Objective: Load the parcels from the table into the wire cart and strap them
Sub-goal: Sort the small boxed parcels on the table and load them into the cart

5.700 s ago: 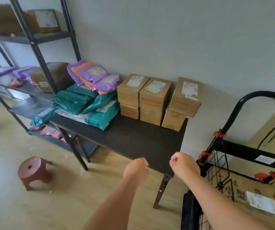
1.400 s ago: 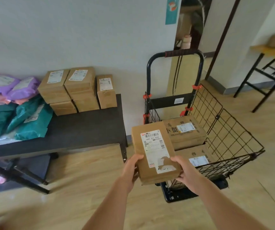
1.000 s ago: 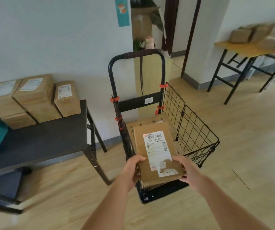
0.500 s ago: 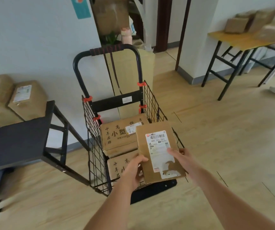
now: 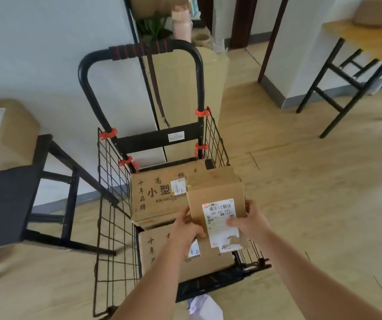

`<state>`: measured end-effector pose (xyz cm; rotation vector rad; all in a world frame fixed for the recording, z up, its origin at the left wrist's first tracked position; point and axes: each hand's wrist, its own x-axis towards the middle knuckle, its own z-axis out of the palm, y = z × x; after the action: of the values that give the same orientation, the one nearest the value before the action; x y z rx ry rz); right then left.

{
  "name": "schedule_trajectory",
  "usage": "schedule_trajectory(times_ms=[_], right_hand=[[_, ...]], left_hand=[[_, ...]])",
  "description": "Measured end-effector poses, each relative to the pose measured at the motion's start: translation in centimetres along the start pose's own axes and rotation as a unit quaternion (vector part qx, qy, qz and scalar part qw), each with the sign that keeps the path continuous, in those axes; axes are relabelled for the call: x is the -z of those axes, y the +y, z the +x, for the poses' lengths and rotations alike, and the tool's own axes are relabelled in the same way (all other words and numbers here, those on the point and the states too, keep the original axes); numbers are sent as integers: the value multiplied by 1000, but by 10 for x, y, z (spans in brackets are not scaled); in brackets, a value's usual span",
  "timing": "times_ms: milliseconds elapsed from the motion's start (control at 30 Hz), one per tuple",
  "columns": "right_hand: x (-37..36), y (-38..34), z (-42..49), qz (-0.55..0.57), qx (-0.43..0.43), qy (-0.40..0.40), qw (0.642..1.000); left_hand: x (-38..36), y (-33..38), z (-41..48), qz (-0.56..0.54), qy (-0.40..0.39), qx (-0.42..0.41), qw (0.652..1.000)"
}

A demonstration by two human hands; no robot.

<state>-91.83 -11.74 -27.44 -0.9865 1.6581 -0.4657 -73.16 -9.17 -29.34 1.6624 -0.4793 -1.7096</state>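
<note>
- The parcel (image 5: 215, 192), a labelled brown carton, is held over the right half of the wire cart (image 5: 113, 181). It overlaps the right end of the upper box (image 5: 157, 195) and hangs above the lower box (image 5: 162, 250); whether it touches either cannot be told.
- Key relation: the parcel's long axis runs from the hands away toward the cart's handle (image 5: 139, 51), label face up, far end tipped slightly right. The open slot appears to lie directly below and ahead of the grip, between the upper box and the right wire wall.
- Left hand (image 5: 186, 229): grips the near left edge, fingers curled round it.
- Right hand (image 5: 251, 220): grips the near right edge, thumb laid across the label. It is the hand closer to the right wall.
- Both forearms reach forward and down, converging on the parcel's near end.
- Judgement: the next move calls for a straight descent with the long axis kept in line; any yaw risks catching a corner on the wire wall.
- Further parcels (image 5: 7, 135) wait on the table (image 5: 3, 199), at left.
- The strap (image 5: 156, 88) hangs loose from the handle; strapping is not yet done.
</note>
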Motion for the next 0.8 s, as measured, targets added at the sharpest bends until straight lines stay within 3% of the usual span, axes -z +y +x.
schedule_trajectory(times_ms=[267,633,800], right_hand=[[-48,44,80,-48,-98,-49,993],[-67,110,143,-169,-211,-39,962],[-86,130,168,-158,-232,-10,960]], left_hand=[[0,-29,76,108,37,130,985],[-19,-110,147,68,48,263,961],[-21,-141,182,77,40,288,954]])
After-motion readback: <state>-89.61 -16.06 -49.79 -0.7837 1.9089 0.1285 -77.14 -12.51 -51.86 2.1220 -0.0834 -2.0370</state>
